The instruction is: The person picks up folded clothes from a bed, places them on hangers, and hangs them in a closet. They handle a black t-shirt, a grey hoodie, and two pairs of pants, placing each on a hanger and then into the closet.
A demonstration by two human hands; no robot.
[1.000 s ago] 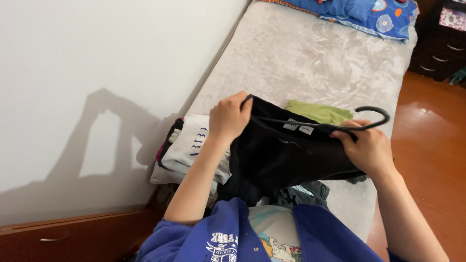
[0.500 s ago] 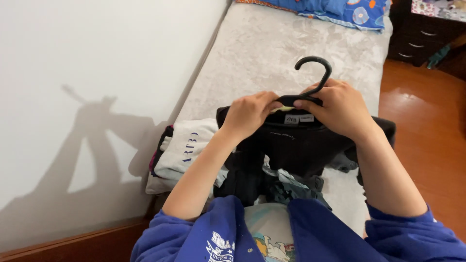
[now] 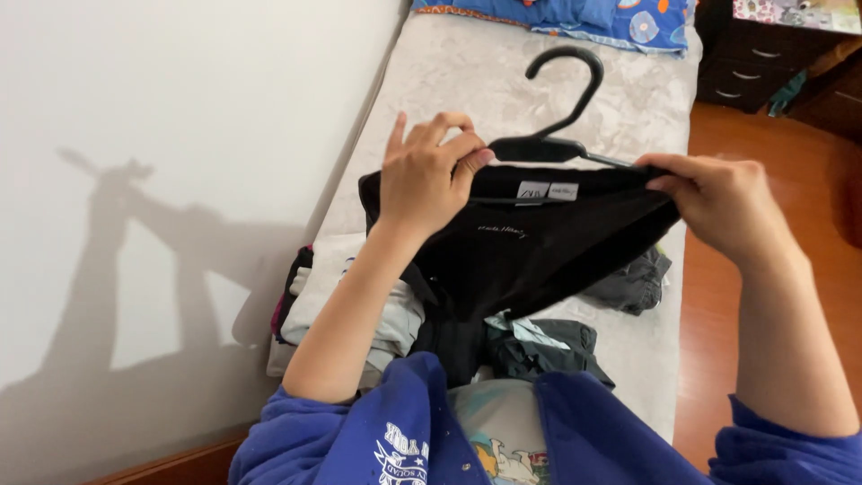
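Observation:
I hold a black garment (image 3: 530,247) stretched on a black plastic hanger (image 3: 566,108) over the bed. My left hand (image 3: 426,175) pinches the garment's collar edge by the hanger's neck. My right hand (image 3: 718,202) grips the garment's right shoulder over the hanger's arm. The hook points up and away from me. Two small white labels show at the collar.
A pile of folded and loose clothes (image 3: 359,296) lies on the grey bed (image 3: 503,81) below the garment, against the white wall (image 3: 162,135). A blue patterned pillow (image 3: 611,16) is at the far end. Dark drawers (image 3: 763,63) and wooden floor (image 3: 772,144) are on the right.
The hanger went from lying flat to upright inside the collar. My hands moved from the neck outward, the right one sliding to the garment's right shoulder, spreading the garment.

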